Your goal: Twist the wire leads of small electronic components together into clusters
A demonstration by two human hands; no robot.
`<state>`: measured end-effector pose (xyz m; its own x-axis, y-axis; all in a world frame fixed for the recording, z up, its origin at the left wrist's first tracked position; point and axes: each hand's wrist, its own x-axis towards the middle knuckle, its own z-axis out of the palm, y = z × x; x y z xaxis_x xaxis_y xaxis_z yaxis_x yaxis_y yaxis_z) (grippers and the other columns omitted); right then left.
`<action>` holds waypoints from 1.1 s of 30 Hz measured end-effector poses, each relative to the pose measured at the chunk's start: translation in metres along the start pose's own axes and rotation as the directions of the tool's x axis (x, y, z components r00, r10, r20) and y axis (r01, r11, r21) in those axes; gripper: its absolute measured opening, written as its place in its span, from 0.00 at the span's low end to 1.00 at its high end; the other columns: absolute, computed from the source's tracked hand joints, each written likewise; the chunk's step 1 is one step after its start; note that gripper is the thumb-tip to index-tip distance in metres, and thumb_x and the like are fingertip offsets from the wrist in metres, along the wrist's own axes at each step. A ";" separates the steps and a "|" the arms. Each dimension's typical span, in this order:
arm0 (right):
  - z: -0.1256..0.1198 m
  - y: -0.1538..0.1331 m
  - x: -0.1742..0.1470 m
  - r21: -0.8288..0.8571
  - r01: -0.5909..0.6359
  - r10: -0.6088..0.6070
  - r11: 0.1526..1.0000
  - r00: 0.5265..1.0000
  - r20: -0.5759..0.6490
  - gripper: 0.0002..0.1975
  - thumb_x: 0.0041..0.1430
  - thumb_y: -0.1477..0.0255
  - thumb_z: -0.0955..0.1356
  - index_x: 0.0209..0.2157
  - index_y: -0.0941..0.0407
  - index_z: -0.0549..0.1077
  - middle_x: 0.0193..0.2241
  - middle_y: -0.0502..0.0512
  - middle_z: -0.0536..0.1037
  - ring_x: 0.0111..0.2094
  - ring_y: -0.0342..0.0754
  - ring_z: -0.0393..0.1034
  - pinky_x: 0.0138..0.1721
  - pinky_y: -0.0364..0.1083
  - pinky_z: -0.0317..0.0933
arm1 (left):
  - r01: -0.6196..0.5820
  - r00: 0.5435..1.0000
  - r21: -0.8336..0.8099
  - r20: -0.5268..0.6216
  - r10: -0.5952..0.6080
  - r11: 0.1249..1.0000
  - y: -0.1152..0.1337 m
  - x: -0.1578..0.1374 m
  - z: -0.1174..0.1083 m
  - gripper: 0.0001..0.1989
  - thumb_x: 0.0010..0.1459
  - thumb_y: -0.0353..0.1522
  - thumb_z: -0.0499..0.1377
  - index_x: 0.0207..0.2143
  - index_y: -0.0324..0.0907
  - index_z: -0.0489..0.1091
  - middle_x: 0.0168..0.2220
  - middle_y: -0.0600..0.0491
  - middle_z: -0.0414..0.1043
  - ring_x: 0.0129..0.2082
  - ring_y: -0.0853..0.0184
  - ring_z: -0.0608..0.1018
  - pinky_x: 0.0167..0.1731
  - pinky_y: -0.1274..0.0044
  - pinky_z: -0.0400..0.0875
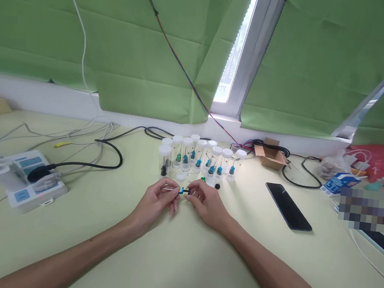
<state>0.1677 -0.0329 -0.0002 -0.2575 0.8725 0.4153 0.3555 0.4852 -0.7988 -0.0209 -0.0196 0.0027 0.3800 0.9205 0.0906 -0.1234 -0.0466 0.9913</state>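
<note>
Between my hands lies a small blue part on a thin metal rod [182, 190], held level just above the table. My left hand [157, 201] pinches it by the rod side, with thumb and index finger closed. From the other side my right hand [207, 204] grips a small black piece [188, 191] at the end of the blue part; whether the two are joined I cannot tell. Just beyond stand several clear tubes with white caps [186, 155], holding thin rods with blue, green or black parts. A loose white cap [181, 176], a green piece [203, 179] and a black piece [217, 186] lie nearby.
A black phone [289, 206] lies to the right, with an open cardboard box [270, 154] and a blue-and-white carton [340, 184] behind it. White power strips [36, 188] and tangled cables occupy the left. Green blinds [155, 42] hang over the window.
</note>
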 end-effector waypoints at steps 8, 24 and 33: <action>0.001 0.002 0.000 -0.011 0.001 -0.001 1.000 1.000 0.001 0.06 0.62 0.70 0.66 0.40 0.55 0.69 0.29 0.49 0.72 0.29 0.43 0.66 0.31 0.42 0.60 | 0.004 1.000 0.030 0.007 -0.004 1.000 0.002 -0.001 0.000 0.10 0.60 0.39 0.60 0.37 0.43 0.66 0.25 0.55 0.72 0.22 0.70 0.71 0.24 0.77 0.67; 0.000 -0.002 0.000 -0.010 -0.045 0.046 0.999 0.998 0.048 0.09 0.66 0.66 0.63 0.33 0.55 0.69 0.21 0.46 0.70 0.24 0.43 0.64 0.29 0.43 0.58 | 0.015 1.000 0.031 0.007 -0.015 0.999 0.008 -0.003 0.004 0.10 0.59 0.39 0.61 0.35 0.43 0.66 0.23 0.57 0.70 0.20 0.70 0.71 0.22 0.77 0.67; -0.001 -0.006 0.001 -0.076 -0.043 0.048 0.996 0.997 0.059 0.17 0.68 0.66 0.60 0.25 0.54 0.64 0.18 0.45 0.68 0.22 0.42 0.63 0.30 0.42 0.56 | 0.000 0.999 0.050 0.032 -0.001 0.999 0.007 -0.003 0.004 0.10 0.60 0.39 0.60 0.35 0.42 0.65 0.22 0.57 0.69 0.20 0.70 0.70 0.22 0.76 0.66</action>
<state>0.1662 -0.0352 0.0052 -0.2925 0.8897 0.3505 0.4337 0.4501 -0.7806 -0.0196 -0.0246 0.0100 0.4098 0.9075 0.0922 -0.0772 -0.0662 0.9948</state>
